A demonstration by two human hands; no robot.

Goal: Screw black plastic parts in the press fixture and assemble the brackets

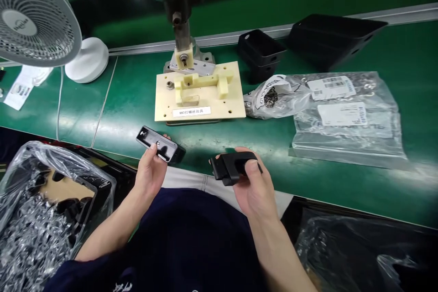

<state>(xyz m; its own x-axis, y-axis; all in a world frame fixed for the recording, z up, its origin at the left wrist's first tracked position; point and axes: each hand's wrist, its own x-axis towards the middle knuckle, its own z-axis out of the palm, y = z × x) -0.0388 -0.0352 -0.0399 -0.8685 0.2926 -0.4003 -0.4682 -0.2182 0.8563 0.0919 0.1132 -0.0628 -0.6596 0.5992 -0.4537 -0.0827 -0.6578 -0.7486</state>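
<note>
My left hand (pixel 151 171) grips a black rectangular housing (pixel 157 143) by its lower side, its hollow face turned up. In my right hand (pixel 255 182) is a black curved part (pixel 232 166), held between the thumb and fingers. The two parts are apart, over the front edge of the green table. Beyond them lies a cream fixture plate (pixel 200 93) with raised blocks and a printed label. The press head (pixel 184 57) hangs above the back of the plate.
A white fan (pixel 87 60) stands at the left. Right of the fixture lie clear bags (pixel 349 141) and an open bag of small metal parts (pixel 271 96). Black bins (pixel 262 50) stand behind. Plastic-lined boxes flank me, the left one (pixel 37 232) holding wrapped parts.
</note>
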